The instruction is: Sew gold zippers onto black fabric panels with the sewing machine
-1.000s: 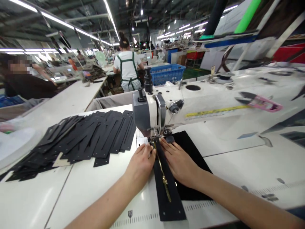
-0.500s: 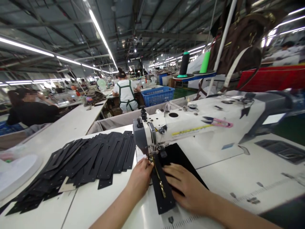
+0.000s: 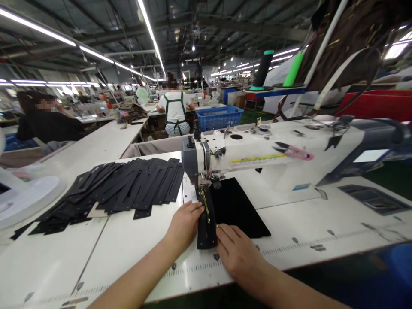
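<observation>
A black strip with a gold zipper set in its slot lies lengthwise under the presser foot of a white sewing machine. My left hand is closed at the strip's left edge, fingertips just in front of the foot. Lower down, my right hand grips the right edge, its fingers bent together and the thumb hidden. Beneath and to the right of the strip spreads a larger black fabric panel. Several black slotted pieces lie in an overlapping pile to the left.
Pink-handled thread snips rest on the machine arm, above a yellow tape. Thread cones stand behind. A white round base is at the left. Beyond are a blue basket and a person in a green-strapped apron.
My right hand has moved from lying spread over the panel, down toward me, to the strip's right edge. The left hand stays by the foot. The view has shifted, showing the table's front edge.
</observation>
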The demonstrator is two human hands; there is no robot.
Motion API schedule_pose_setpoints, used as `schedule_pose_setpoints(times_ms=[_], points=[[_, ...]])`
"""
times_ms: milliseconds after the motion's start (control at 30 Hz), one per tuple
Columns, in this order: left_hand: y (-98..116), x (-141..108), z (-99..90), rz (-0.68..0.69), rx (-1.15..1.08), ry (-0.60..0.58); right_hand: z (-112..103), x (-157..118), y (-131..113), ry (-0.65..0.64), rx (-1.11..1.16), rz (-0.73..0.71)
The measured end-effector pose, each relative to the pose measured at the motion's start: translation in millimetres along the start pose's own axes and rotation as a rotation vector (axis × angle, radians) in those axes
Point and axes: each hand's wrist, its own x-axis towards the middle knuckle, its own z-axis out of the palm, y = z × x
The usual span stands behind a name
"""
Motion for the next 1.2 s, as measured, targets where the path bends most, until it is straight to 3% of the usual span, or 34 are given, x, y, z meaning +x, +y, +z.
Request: schedule_pose_setpoints(times_ms=[267, 500, 767, 1200], points=[[9, 0, -5.7, 0.000, 0.018, -0.048, -2, 3, 4, -0.013, 0.025, -0.063], [11, 2, 3.9, 0.036, 0.075, -0.057, 3, 1, 3, 0.076, 0.090, 0.012], [3, 10, 6.6, 0.066, 0.115, -0.078, 9, 4, 9, 0.051, 0.131, 0.045], [-20, 26, 14.0, 0.047, 0.044, 0.024, 27, 18, 32, -0.025, 0.153, 0.033]])
